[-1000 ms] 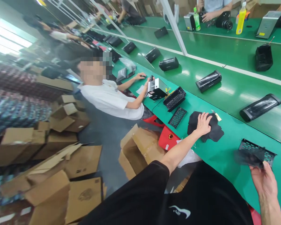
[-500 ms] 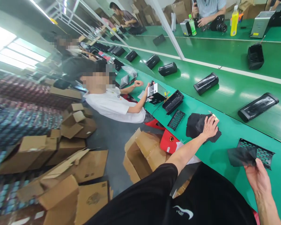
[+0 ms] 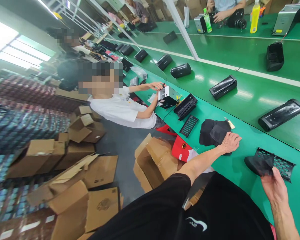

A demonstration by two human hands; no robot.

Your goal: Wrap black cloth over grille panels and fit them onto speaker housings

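My left hand rests with curled fingers on the near edge of a pile of black fabric pieces on the green bench. My right hand pinches one black fabric piece and holds it up in front of a black perforated grille that lies flat on the bench. Whether the left fingers grip a piece of the pile is hidden.
A second grille and a black housing lie left of the pile. A co-worker in a white shirt handles a small box. Black speaker bodies ride the conveyor. Open cartons crowd the floor.
My left hand slid off the top of the fabric pile toward its near right edge. My right hand kept its fabric piece, which now hangs more crumpled over the grille.
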